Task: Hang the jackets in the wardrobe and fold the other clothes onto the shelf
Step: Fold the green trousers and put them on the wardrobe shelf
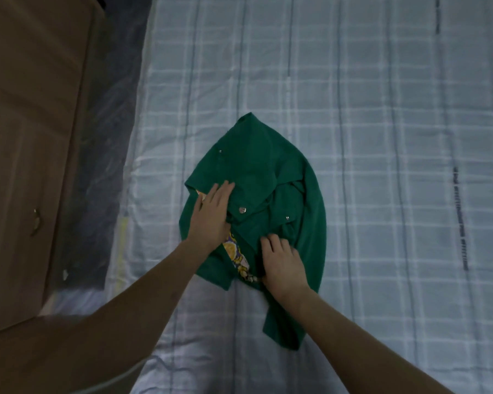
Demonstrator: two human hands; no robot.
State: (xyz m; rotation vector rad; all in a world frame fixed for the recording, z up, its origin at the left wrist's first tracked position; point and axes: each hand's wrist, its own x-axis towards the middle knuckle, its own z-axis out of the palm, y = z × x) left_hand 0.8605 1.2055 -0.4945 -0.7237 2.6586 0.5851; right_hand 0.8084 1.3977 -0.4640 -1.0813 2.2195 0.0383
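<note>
Dark green fabric jacket with silver snap buttons [256, 194] lies bunched at centre frame on the pale blue-and-white checked bedspread [382, 137], which fills most of the frame. The jacket is partly folded over itself: a flap with one snap lies across the middle, and a sleeve trails toward the lower centre of the frame, past the right wrist.

Yellow-and-purple patterned lining [238, 258] shows in a strip along the jacket's lower left opening, between the two hands.

Left hand [211, 214] rests flat on the jacket's left side, fingers straight and close together, pointing toward the top of the frame, palm down on the cloth.

Right hand [282, 263] sits on the jacket's lower middle, just right of the lining strip. Fingers are bent, tips dug into the green cloth; cannot tell if they actually pinch a fold or only press it.

Both forearms are bare and enter from the bottom edge.

Brown wooden wardrobe door [26, 137] takes up the left of the frame, with a small metal handle [36, 221] at mid-left. A dark gap runs between it and the bed edge.
</note>
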